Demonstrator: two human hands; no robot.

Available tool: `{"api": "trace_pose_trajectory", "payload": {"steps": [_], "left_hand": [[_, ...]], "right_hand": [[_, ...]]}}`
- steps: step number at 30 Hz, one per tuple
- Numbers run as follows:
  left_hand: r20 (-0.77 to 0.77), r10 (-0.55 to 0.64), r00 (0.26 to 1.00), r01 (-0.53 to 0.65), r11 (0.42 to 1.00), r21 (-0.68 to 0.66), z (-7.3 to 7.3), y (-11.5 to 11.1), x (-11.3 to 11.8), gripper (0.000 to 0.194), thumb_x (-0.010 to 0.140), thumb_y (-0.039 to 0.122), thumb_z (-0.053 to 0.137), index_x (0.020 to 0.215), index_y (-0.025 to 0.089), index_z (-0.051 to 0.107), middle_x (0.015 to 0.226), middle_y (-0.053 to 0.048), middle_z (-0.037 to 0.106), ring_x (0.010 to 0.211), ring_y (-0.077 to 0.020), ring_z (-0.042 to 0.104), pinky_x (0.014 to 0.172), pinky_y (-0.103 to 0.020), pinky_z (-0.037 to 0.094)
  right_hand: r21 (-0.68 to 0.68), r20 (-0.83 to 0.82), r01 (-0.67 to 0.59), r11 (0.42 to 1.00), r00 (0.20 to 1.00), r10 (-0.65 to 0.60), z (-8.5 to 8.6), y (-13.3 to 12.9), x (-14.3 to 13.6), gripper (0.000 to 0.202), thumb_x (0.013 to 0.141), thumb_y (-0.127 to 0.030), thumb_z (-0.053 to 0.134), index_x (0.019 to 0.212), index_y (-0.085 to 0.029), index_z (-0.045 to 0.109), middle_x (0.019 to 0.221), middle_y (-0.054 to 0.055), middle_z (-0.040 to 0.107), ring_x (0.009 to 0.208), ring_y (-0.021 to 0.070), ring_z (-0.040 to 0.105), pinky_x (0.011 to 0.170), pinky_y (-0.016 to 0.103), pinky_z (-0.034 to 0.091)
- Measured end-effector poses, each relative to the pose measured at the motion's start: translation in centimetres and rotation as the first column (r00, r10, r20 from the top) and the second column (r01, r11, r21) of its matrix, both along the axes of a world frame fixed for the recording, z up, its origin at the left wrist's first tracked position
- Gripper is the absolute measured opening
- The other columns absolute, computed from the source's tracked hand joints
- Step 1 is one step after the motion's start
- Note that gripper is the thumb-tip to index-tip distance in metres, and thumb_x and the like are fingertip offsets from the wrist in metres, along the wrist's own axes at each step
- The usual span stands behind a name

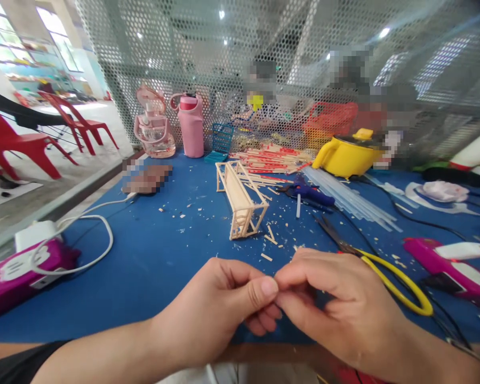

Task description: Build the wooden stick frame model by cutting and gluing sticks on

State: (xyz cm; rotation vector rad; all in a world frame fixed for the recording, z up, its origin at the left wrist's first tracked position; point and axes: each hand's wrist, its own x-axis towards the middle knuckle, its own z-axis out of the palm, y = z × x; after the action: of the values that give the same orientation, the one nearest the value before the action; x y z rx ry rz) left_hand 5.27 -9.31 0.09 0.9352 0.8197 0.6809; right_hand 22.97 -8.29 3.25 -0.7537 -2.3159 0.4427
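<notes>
My left hand [236, 304] and my right hand [328, 304] meet at the fingertips above the front of the blue table. Both are closed in a pinch, thumbs against fingers. Whatever lies between the fingertips is hidden or too small to make out. Beyond them stands a small frame of thin wooden sticks [240, 197], long and box-shaped. Bits of cut stick [266, 257] lie between it and my hands. Yellow-handled scissors [400, 282] rest beside my right hand, partly covered by it. A blue glue gun [310, 193] lies behind, with a short glue stick at its tip.
Red-tipped wooden sticks [272, 159] and clear glue sticks [352, 197] lie at the back, near a yellow pot [350, 157]. A pink bottle [191, 128] and a clear jug [156, 133] stand by the mesh screen. Purple power strips [28, 272] and cables flank both sides.
</notes>
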Motion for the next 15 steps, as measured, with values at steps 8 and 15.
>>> {"api": "trace_pose_trajectory", "payload": {"steps": [8, 15], "left_hand": [[-0.031, -0.112, 0.993, 0.115, 0.987, 0.116, 0.7, 2.4, -1.8, 0.035, 0.085, 0.047, 0.056, 0.068, 0.018, 0.049, 0.059, 0.005, 0.04, 0.051, -0.0072, 0.035, 0.049, -0.02, 0.033], [0.043, 0.432, 0.901, -0.427, 0.864, 0.266, 0.2, 7.1, -6.2, 0.039, 0.087, 0.029, 0.045, 0.053, 0.02, 0.027, 0.052, 0.006, 0.021, 0.043, -0.0072, 0.018, 0.037, -0.019, 0.018]], "right_hand": [[0.067, 0.34, 0.484, 0.872, 0.811, -0.476, -0.7, 9.4, 6.8, 0.027, 0.082, -0.021, 0.06, 0.107, -0.023, 0.067, 0.083, 0.0, 0.071, 0.069, 0.0143, 0.066, 0.064, 0.026, 0.053], [0.148, 0.405, 0.736, 0.66, 0.564, -0.719, -4.7, 18.5, 10.6, 0.032, 0.088, -0.031, 0.06, 0.115, -0.014, 0.059, 0.117, 0.012, 0.061, 0.102, 0.0227, 0.061, 0.086, 0.043, 0.051]]}}
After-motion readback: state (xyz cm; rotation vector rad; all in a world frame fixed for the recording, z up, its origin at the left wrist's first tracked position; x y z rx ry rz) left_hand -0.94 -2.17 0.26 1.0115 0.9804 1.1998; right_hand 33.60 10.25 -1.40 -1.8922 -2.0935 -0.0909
